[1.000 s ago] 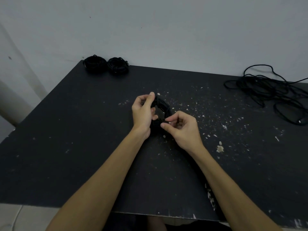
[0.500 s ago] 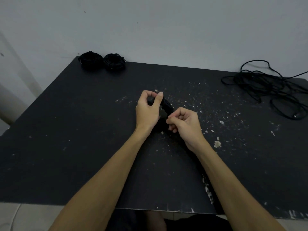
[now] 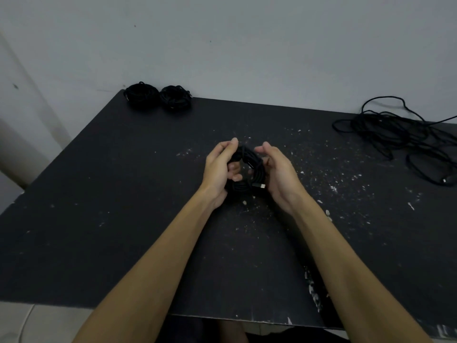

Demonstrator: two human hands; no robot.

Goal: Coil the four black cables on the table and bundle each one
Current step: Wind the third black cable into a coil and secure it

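A coil (image 3: 243, 173) of black cable sits between the person's two hands above the middle of the black table (image 3: 123, 194). The left hand (image 3: 218, 169) grips the coil's left side: its fingers curl in through the middle of the loop, with fingertips showing inside the ring, and the thumb reaches over the top edge. The right hand (image 3: 278, 173) cups the coil's right side, palm turned inward, thumb raised near the top of the ring and fingers bent round the strands. A small metal plug (image 3: 261, 186) at the cable's end pokes out at the lower right of the coil, just beside the right palm. Whether the coil's underside touches the table cannot be told, since the hands and the dark surface hide it.

Two finished bundles (image 3: 158, 96) lie side by side, touching, at the far left corner of the table, well apart from the hands. At the far right edge a loose cable (image 3: 395, 129) lies in a tangled heap, with a few loops rising against the grey wall (image 3: 247, 45) and one strand trailing toward the right border of the view. White flecks (image 3: 333, 188) are scattered over the table, thickest around and to the right of the hands. Both bare forearms reach in from the near edge.
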